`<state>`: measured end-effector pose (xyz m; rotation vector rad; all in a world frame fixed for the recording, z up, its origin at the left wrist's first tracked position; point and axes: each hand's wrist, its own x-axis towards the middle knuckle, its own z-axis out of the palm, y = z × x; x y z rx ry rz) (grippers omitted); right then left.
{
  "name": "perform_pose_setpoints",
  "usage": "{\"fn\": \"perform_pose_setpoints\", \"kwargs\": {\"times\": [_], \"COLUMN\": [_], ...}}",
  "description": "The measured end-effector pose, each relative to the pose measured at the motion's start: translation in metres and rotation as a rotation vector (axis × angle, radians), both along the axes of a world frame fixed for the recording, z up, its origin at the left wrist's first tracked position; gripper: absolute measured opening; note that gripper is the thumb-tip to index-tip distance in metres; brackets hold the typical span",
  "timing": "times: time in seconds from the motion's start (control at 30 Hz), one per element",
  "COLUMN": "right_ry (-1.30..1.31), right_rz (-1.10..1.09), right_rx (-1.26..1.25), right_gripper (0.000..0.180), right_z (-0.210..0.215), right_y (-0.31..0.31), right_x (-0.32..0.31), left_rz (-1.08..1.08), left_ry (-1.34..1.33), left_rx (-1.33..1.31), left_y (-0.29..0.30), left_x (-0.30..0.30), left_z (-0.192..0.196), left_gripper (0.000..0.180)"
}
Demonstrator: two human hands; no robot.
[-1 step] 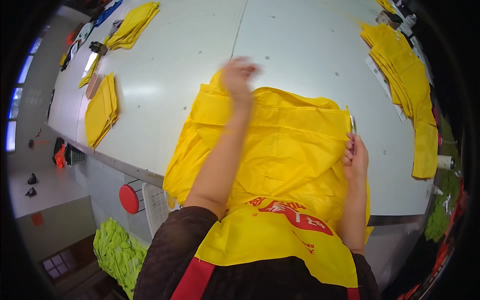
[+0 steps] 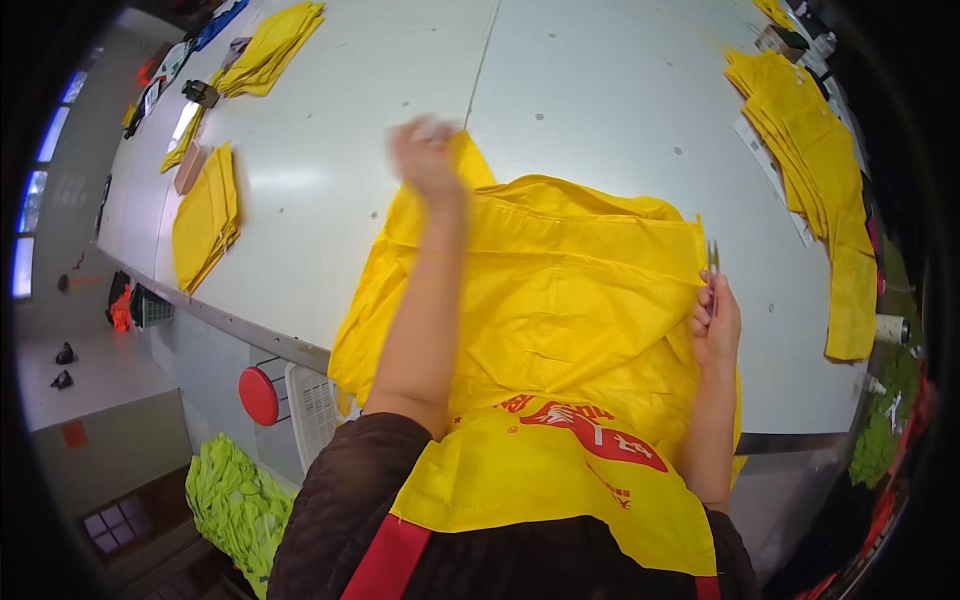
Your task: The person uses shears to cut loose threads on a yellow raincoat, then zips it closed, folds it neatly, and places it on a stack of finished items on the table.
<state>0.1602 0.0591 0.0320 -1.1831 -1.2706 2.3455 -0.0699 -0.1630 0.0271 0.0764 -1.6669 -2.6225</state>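
Compared with the earlier frame, the left hand [image 2: 425,152] is moved toward the left end of the table [image 2: 600,110], and a raised flap of yellow cloth [image 2: 560,280] now shows on its right side. This hand is blurred by motion, above the far edge of the cloth, so I cannot tell if the fingers hold something. Right hand [image 2: 717,318] is closed around small scissors [image 2: 713,258], whose metal blades point away from the person, just beside the right edge of the cloth. The cloth lies creased at the middle of the table's near edge, in front of the person, who wears a yellow bib [image 2: 530,470] with red straps.

Along the right edge of the table lies a row of layered yellow pieces [image 2: 790,140]. Another yellow stack [image 2: 207,220] rests toward the table's left end, close to the near edge, with a pinkish box [image 2: 190,170] beside it. Below the near edge, at left, are a red round seat [image 2: 258,397] and a white basket [image 2: 312,405].
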Motion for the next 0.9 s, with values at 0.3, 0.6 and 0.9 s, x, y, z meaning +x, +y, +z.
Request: {"fn": "perform_pose_setpoints", "kwargs": {"times": [0.3, 0.6, 0.9], "right_ry": [0.074, 0.068, 0.232], "right_rz": [0.271, 0.57, 0.678], "right_rx": [-0.085, 0.17, 0.415], "right_gripper": [0.027, 0.015, 0.017], "right_z": [-0.003, 0.02, 0.041], "right_y": [-0.02, -0.082, -0.137], "right_x": [-0.015, -0.042, -0.098], "left_rz": [-0.228, -0.207, -0.342], "left_ry": [-0.398, -0.28, -0.139], "left_rx": [-0.812, -0.012, -0.074], "left_y": [-0.169, -0.129, -0.102], "left_x": [-0.035, 0.017, 0.057], "left_z": [-0.033, 0.0, 0.013], "left_gripper": [0.028, 0.016, 0.015]}}
